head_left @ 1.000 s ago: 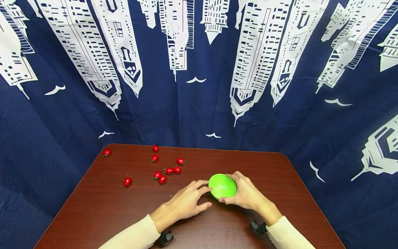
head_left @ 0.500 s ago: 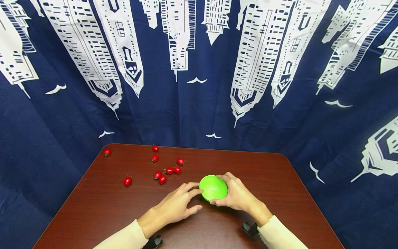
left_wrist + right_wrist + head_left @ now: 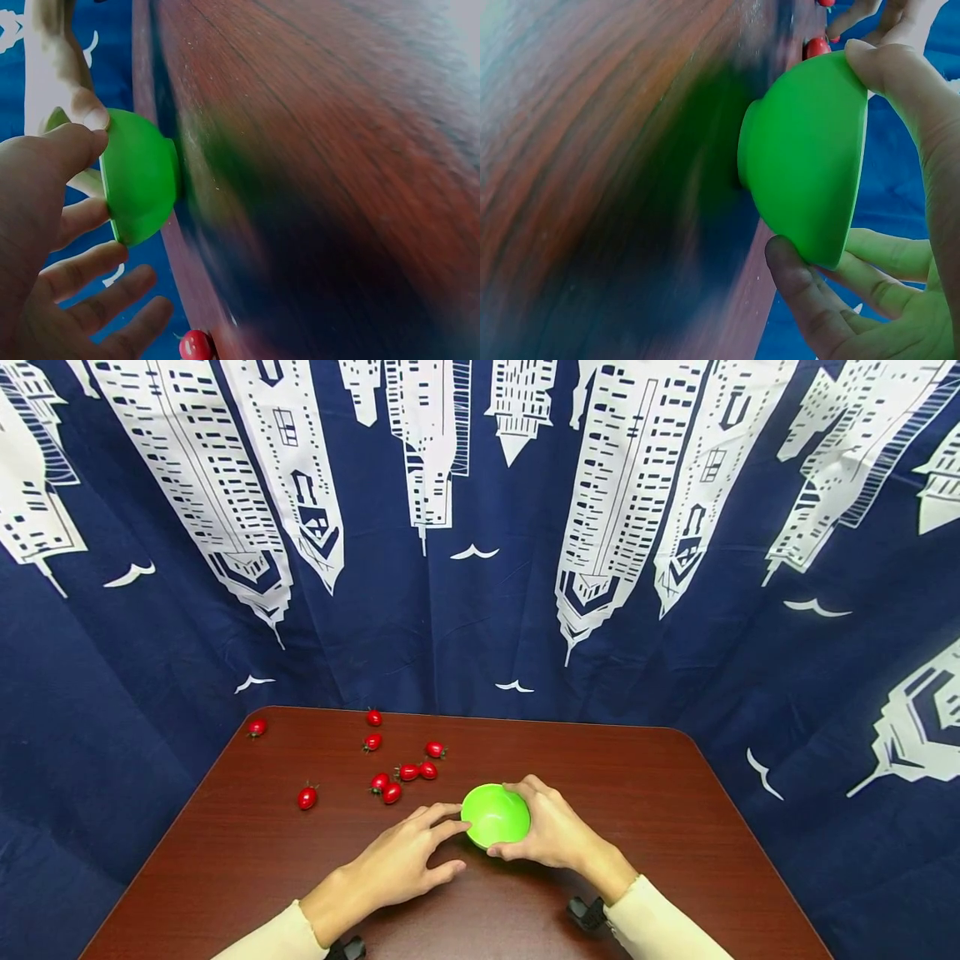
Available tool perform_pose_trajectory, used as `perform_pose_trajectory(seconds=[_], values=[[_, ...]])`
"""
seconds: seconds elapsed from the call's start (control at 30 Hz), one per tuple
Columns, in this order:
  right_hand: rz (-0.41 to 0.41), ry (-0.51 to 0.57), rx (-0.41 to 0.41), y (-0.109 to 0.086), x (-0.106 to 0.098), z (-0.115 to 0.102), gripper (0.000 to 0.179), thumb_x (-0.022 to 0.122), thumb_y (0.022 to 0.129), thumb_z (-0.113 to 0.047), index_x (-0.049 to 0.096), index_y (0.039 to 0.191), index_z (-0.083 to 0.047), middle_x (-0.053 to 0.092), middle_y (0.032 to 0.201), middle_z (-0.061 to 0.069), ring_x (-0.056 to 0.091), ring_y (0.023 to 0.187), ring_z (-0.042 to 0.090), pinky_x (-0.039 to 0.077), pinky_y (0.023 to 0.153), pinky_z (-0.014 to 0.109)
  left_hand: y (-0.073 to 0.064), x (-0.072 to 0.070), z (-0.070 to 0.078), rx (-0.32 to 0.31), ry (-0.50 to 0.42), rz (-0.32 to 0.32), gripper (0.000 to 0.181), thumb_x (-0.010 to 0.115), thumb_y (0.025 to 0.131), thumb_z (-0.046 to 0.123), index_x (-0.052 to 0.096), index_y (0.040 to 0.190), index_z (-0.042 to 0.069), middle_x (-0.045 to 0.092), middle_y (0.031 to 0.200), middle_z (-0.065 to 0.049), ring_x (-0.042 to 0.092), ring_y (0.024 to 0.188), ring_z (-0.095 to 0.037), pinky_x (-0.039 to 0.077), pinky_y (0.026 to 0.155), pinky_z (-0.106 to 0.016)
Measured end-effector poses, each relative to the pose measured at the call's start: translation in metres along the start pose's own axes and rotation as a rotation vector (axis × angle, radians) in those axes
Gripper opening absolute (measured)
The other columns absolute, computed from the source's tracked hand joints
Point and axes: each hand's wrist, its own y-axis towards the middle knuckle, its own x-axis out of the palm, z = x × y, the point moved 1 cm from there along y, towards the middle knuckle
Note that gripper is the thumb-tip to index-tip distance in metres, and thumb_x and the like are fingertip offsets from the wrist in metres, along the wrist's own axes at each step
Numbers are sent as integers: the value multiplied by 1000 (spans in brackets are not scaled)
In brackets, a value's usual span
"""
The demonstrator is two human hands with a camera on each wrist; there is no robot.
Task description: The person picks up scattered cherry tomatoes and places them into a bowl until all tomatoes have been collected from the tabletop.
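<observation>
Your right hand [image 3: 553, 828] pinches the round bowl [image 3: 493, 815], mouth up, partly hiding its near wall; opposite, your left hand [image 3: 399, 858], fingers spread, touches it.

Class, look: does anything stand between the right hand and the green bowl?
Nothing visible does: the right hand grips the green bowl directly. The left hand touches its opposite side, and the red tomatoes lie apart from both hands.
</observation>
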Motion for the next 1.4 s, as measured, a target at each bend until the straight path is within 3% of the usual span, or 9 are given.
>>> perform_pose_trajectory(seconds=[0.33,0.97,1.2,1.4], values=[[1,19,-9,5,5,-10,103,107,75,-60,71,152,-3,72,126,-1,74,109,17,67,92,29,-13,-4,-6,19,17,49,50,86,109,37,75,154,17,66,163,-4,72,140,-24,67,114,-44],[22,1,-15,4,7,-10,102,107,74,-60,73,150,-3,72,124,-1,75,107,18,67,91,30,-17,-10,-10,8,-10,6,57,83,110,42,71,161,20,64,170,-3,72,141,-24,67,114,-53],[40,0,-22,2,9,-9,100,108,73,-59,73,150,-4,72,125,-1,77,108,20,68,94,33,-18,-13,-22,-36,17,114,56,88,107,36,73,157,16,70,163,-4,74,143,-25,66,115,-52],[37,5,-18,3,8,-11,99,108,73,-59,73,149,-5,72,125,-1,77,111,23,68,97,36,-20,-17,-41,-123,72,214,55,94,101,31,77,150,15,75,154,-4,76,140,-27,67,113,-50]])
